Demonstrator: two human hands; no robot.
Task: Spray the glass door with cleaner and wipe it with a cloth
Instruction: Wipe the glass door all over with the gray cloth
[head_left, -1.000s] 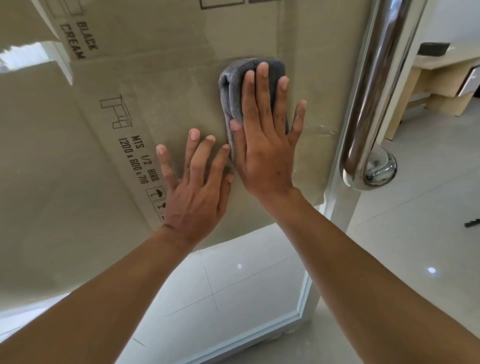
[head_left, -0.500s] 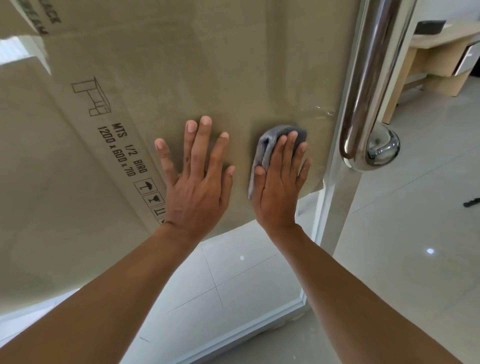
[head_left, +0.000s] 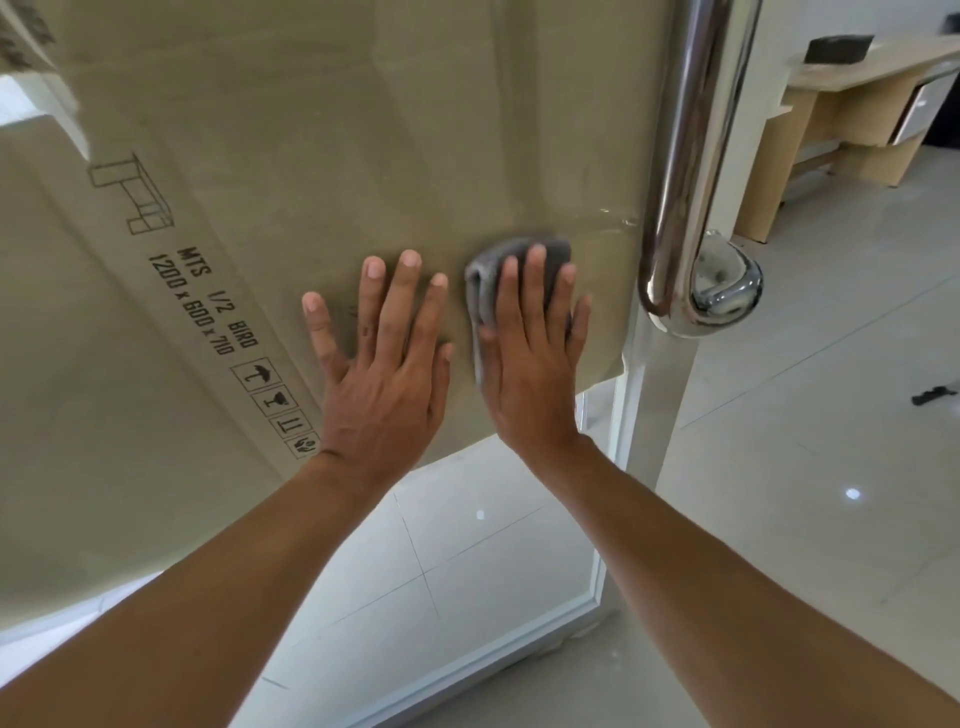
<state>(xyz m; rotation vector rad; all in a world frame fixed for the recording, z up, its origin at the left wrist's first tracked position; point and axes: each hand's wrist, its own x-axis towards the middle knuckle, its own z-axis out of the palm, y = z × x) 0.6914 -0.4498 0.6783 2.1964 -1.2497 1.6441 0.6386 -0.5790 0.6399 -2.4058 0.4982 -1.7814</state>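
Palms flat against the clear glass door (head_left: 467, 551), we press a folded grey cloth (head_left: 480, 291) under our straight-fingered right hand (head_left: 530, 374), our left hand (head_left: 384, 384) spread bare just beside it.

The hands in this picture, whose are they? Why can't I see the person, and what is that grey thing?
This picture comes from a camera worn on the person's head, looking down, so you see only their arms. The left hand lies flat on the glass door, fingers spread. The right hand presses a grey cloth against the glass with straight fingers, to wipe it. Nothing is gripped. Beside it is the shiny door handle. The brown thing behind the glass is a cardboard box.
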